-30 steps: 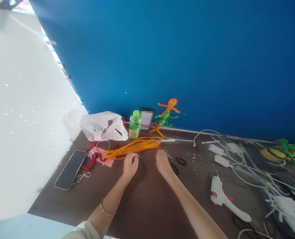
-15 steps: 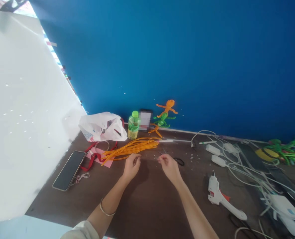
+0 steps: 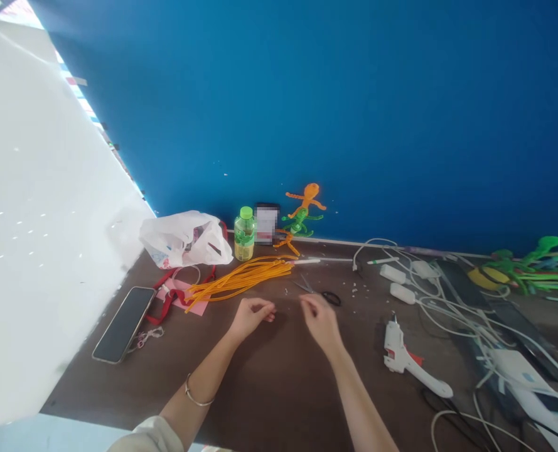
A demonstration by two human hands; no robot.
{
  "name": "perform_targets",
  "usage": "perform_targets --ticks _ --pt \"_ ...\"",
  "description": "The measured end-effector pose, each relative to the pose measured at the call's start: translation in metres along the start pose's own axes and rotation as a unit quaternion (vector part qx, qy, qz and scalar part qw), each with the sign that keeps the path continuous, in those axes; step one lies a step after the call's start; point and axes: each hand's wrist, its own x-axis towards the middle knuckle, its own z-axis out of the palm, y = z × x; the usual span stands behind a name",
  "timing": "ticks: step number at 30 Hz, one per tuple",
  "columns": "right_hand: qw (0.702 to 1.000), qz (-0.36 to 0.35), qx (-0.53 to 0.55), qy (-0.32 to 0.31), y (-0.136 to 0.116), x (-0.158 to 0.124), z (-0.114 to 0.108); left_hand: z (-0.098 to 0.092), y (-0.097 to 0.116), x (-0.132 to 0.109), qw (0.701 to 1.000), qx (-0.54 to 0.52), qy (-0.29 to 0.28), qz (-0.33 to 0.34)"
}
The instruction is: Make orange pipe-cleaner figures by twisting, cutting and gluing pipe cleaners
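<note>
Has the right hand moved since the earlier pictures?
Yes, it has shifted rightward, toward the hot glue gun, so the right hand now sits closer to the hot glue gun.

**Things strung along the back edge**

On the tabletop (image 3: 269,389), the left hand (image 3: 251,317) and right hand (image 3: 320,323) sit side by side, the right just before the scissors (image 3: 317,292). Left of the scissors lies a pipe-cleaner bundle (image 3: 241,282), its end across a paper sheet (image 3: 194,306). Further left lies a phone (image 3: 123,324). Behind the bundle stand a plastic bag (image 3: 184,242) and a bottle (image 3: 244,235). Right of the bottle, a pipe-cleaner figure (image 3: 307,199) stands against the wall (image 3: 354,125). Right of the hands lie a glue gun (image 3: 401,358) and, behind it, cables (image 3: 452,320).
</note>
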Motion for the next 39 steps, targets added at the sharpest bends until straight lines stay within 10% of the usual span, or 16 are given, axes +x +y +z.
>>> perform_targets --ticks 2,6,13,23,39 --pt "0.985 0.031 -0.160 0.058 0.022 0.005 -0.015 -0.002 0.000 0.000 1.000 -0.017 0.026 0.000" --pt "0.962 0.039 -0.269 -0.027 0.050 0.009 -0.030 -0.031 0.010 -0.012 0.993 -0.101 -0.040 0.054" --pt "0.927 0.022 -0.366 -0.084 0.033 0.001 -0.036 -0.099 0.045 -0.036 0.966 -0.144 -0.073 0.203" --pt "0.884 -0.018 -0.442 -0.154 -0.012 -0.018 -0.055 -0.012 0.030 0.011 0.988 -0.154 0.010 -0.018" --pt "0.887 0.042 -0.399 -0.230 -0.034 -0.026 -0.058 -0.018 0.005 0.016 0.986 -0.166 -0.009 0.020"
